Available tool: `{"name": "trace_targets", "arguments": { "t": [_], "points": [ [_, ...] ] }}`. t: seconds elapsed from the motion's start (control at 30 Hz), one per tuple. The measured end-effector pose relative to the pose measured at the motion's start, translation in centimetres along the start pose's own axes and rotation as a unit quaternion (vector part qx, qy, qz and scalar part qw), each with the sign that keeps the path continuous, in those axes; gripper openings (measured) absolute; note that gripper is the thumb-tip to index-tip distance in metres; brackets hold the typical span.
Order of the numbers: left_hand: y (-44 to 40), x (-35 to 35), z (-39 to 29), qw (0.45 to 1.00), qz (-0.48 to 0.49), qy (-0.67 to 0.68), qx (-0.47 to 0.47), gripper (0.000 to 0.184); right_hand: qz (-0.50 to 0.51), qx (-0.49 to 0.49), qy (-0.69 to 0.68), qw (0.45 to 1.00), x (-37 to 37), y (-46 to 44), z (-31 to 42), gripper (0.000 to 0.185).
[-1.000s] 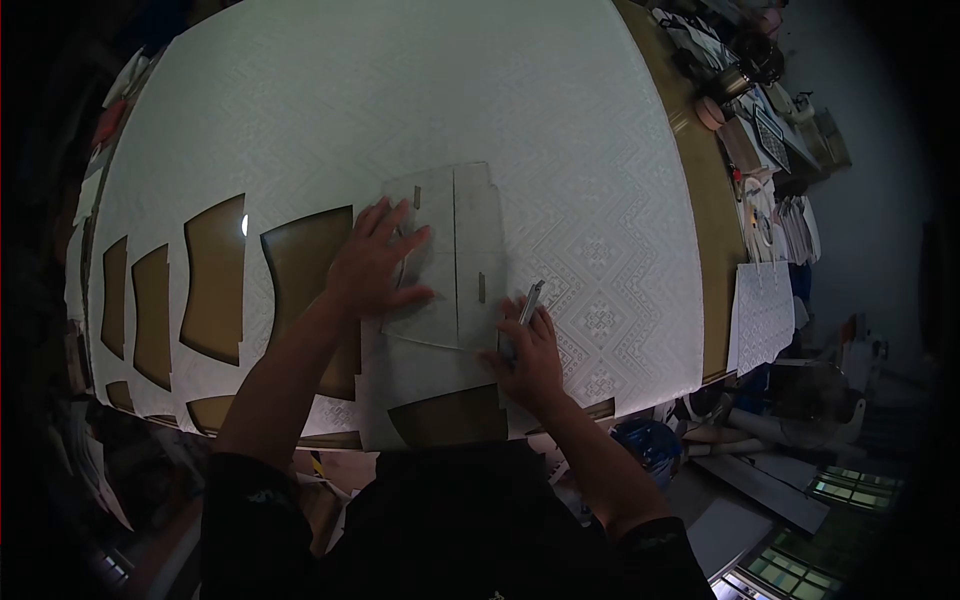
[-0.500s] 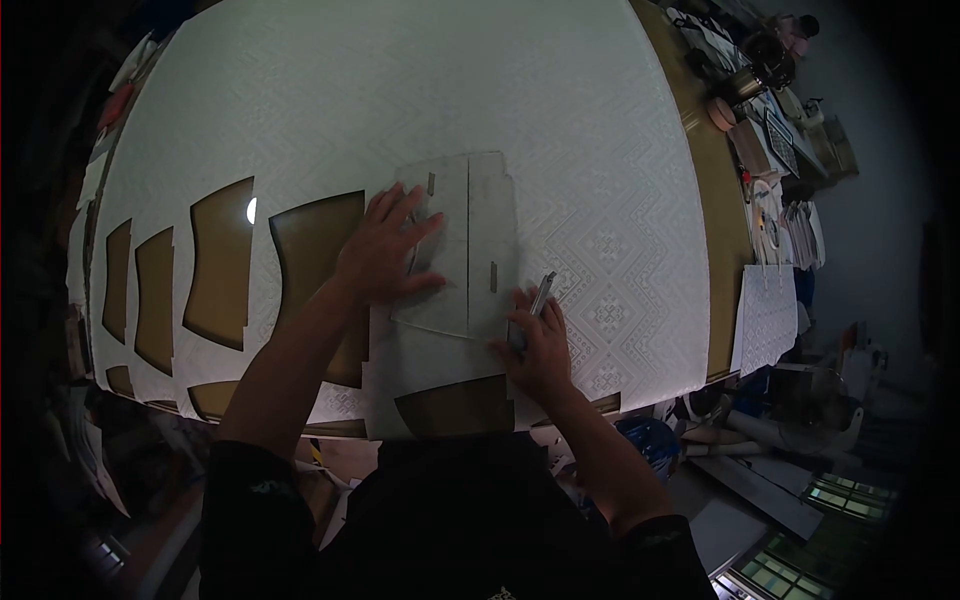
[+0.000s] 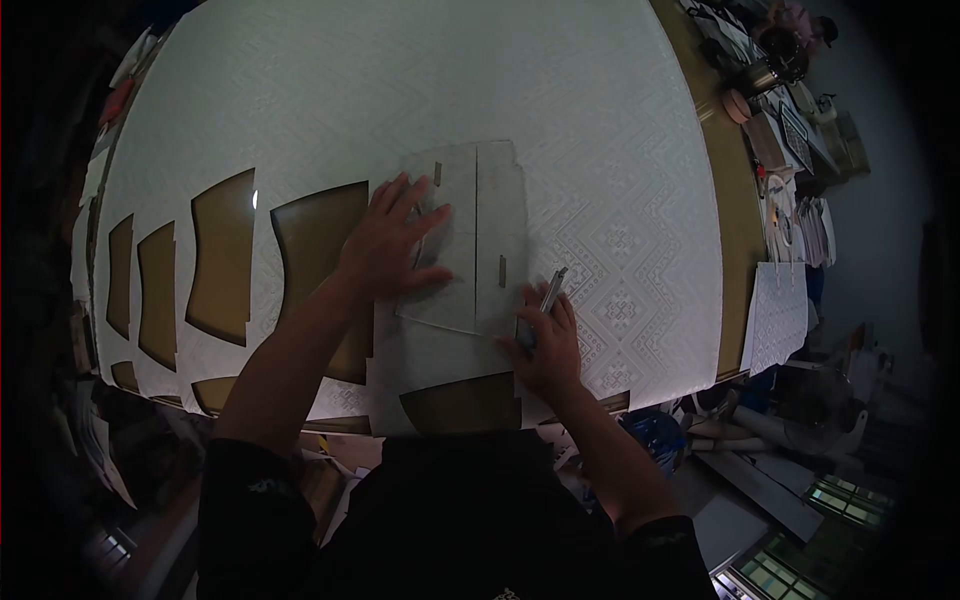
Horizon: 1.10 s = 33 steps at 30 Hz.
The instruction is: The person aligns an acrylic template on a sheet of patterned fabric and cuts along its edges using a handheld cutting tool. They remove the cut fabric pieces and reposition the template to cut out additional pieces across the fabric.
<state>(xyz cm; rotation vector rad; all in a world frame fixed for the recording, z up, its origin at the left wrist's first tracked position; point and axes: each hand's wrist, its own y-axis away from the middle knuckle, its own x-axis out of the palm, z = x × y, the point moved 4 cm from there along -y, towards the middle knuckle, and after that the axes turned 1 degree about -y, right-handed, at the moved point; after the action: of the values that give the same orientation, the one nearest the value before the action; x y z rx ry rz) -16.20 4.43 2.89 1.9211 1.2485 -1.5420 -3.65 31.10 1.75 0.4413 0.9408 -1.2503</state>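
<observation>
My left hand (image 3: 395, 240) lies spread on the left side of a pale pattern template (image 3: 450, 225), pressing it flat on white patterned fabric (image 3: 620, 180). The template has a long line down it and two small slots. By its lower right corner, my right hand (image 3: 548, 345) is closed around a slim silver utility knife (image 3: 553, 288), its end pointing up and away from me. The knife's lower part is hidden by my fingers. Below the template, a curved cutout (image 3: 460, 405) in the fabric shows the brown tabletop.
Several curved cutouts (image 3: 222, 260) run along the left of the fabric. On the brown table edge (image 3: 735, 190) at the right lie tools, papers and a cup-like container (image 3: 737, 106). A person (image 3: 800, 25) is at the far right, and a fan (image 3: 820, 405) stands lower right.
The view has shifted slightly, so the table and template sit a little further right and higher. Both hands keep their places on the template, with the knife still in my right hand.
</observation>
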Motion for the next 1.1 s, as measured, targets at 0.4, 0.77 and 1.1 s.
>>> {"name": "trace_targets", "arguments": {
  "t": [0.4, 0.77, 1.1],
  "points": [
    [-0.23, 0.29, 0.08, 1.000, -0.015, -0.006, -0.001, 0.083, -0.005, 0.003, -0.018, 1.000, -0.23, -0.18, -0.04, 0.047],
    [-0.38, -0.15, -0.19, 1.000, -0.018, -0.006, 0.005, 0.085, -0.005, 0.005, -0.020, 1.000, -0.33, -0.18, 0.15, 0.046],
    [-0.28, -0.38, -0.21, 1.000, -0.020, -0.003, 0.009, 0.085, -0.001, 0.003, -0.015, 1.000, -0.32, -0.17, 0.22, 0.046]
  ]
}}
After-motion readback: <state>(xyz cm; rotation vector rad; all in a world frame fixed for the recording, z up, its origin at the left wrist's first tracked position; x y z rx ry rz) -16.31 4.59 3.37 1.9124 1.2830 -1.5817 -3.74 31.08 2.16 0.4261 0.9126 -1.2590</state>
